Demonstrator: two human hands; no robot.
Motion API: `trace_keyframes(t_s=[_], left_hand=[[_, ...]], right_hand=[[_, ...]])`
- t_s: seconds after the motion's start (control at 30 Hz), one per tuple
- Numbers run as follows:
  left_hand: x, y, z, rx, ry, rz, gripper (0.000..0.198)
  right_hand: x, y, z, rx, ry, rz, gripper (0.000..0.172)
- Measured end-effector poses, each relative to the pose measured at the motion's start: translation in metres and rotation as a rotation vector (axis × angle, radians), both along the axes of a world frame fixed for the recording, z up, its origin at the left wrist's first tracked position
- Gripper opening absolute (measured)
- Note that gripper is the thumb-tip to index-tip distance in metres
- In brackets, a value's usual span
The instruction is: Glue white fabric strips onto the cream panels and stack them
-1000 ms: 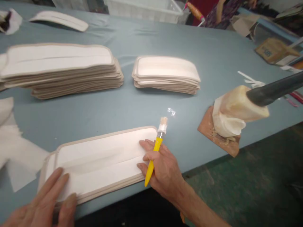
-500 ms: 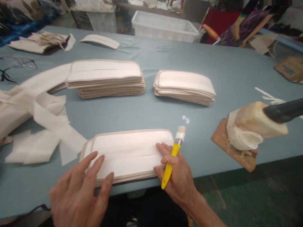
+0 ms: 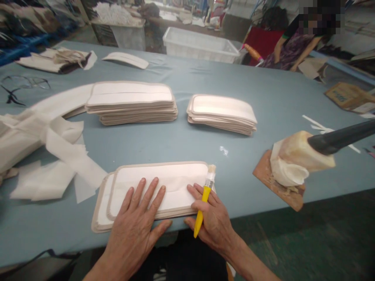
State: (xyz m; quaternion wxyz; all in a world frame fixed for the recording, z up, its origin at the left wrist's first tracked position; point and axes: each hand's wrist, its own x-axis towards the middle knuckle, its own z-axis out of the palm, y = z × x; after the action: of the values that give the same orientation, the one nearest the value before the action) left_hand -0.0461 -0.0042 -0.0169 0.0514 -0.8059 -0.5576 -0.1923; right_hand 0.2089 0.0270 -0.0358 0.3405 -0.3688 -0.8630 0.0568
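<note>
The brush (image 3: 206, 195) in the right hand (image 3: 216, 220) has a smooth plastic handle (image 3: 202, 211) and shiny metal ferrule (image 3: 209, 182); the panel stack (image 3: 175, 175) under the left hand (image 3: 131, 226) looks matt.

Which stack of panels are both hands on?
The near stack, at the front of the table: left hand and right hand rest on it. The back-left stack and back-right stack are untouched.

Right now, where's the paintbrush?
In the head view, the yellow-handled paintbrush is in the right hand, just right of centre, at the right end of the nearest panel stack.
</note>
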Motion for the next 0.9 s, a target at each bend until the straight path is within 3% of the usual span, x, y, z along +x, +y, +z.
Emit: trace_keyframes(t_s=[0.13,0.3,0.43,0.9], left_hand=[[-0.009,-0.004,-0.002,0.065,0.103,-0.011,0.07],[-0.011,-0.005,-0.008,0.098,0.186,-0.013,0.071],[-0.009,-0.005,-0.007,0.063,0.213,0.006,0.065],[-0.012,-0.003,-0.002,0.106,0.235,0.009,0.063]], right_hand=[[-0.007,-0.001,0.007,-0.009,0.012,-0.008,0.025],[-0.052,0.01,0.018,-0.062,0.024,0.159,0.036],[-0.071,0.017,0.019,-0.159,-0.046,0.18,0.049],[-0.047,0.006,0.005,-0.088,-0.212,0.091,0.05]])
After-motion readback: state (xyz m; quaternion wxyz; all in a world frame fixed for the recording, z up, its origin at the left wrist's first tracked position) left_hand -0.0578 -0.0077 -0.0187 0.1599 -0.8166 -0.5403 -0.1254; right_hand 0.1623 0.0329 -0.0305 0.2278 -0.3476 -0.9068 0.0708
